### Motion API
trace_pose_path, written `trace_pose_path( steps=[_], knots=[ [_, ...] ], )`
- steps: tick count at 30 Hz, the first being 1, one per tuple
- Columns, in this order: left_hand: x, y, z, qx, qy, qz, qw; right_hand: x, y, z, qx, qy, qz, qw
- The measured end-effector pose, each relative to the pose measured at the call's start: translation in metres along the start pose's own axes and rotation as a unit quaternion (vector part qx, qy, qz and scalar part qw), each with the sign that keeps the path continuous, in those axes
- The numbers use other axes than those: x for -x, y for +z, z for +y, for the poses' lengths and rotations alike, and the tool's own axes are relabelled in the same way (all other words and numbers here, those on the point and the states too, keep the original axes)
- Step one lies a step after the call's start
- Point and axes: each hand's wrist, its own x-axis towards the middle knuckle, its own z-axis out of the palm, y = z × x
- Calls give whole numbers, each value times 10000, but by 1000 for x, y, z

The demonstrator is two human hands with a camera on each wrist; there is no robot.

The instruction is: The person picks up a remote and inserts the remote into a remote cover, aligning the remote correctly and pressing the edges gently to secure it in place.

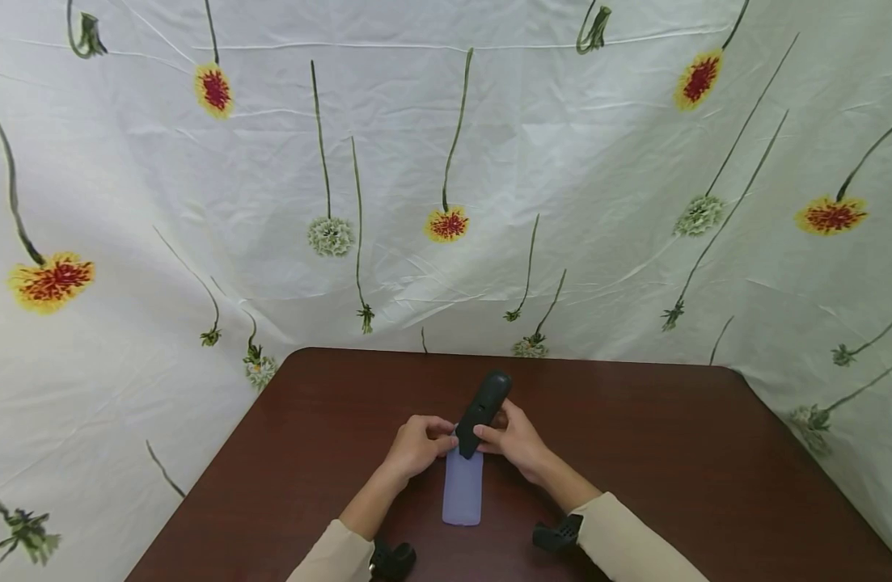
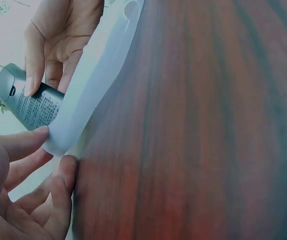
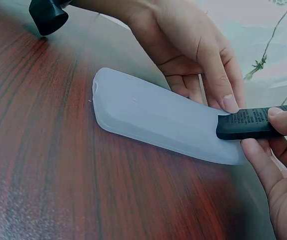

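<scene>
A black remote control, with small print on the face shown in the right wrist view, is gripped by my right hand. Its lower end overlaps the far end of a pale, translucent remote cover. My left hand pinches that end of the cover between thumb and fingers, close beside the remote control. The cover extends toward me, and a small hole shows at its near end in the left wrist view. Whether the remote's tip sits inside the cover or on top, I cannot tell.
A dark reddish-brown table lies under both hands. Behind and around it hangs a white cloth printed with flowers. Black wrist devices are strapped at both cuffs, below the light sleeves.
</scene>
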Motion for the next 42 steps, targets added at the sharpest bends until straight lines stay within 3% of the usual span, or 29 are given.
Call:
trace_pose_path(
  steps=[10, 15, 20, 24, 28, 35, 42],
  knots=[
    [1, -2, 4, 810, -79, -335, 9961, 1, -2, -10, 3, -49, -78, 10000],
    [0, -5, 11, 1179, -85, -254, 9927, 2, -5, -18, -35, -129, -131, 9998],
    [-1, -6, 20, 1732, -142, 2, 9848, 1, -8, -33, -92, -233, -79, 9997],
    [-3, -8, 31, 2241, -247, 252, 9739, 2, -9, -49, -102, -366, -20, 9993],
    [-5, -9, 42, 2579, -348, 300, 9651, 5, -11, -64, -43, -538, -23, 9985],
    [-4, -11, 62, 2850, -301, 79, 9580, 14, -15, -89, 59, -800, -50, 9968],
    [0, -12, 79, 2894, 46, -93, 9572, 24, -17, -113, 275, -1025, -99, 9943]
  ],
)
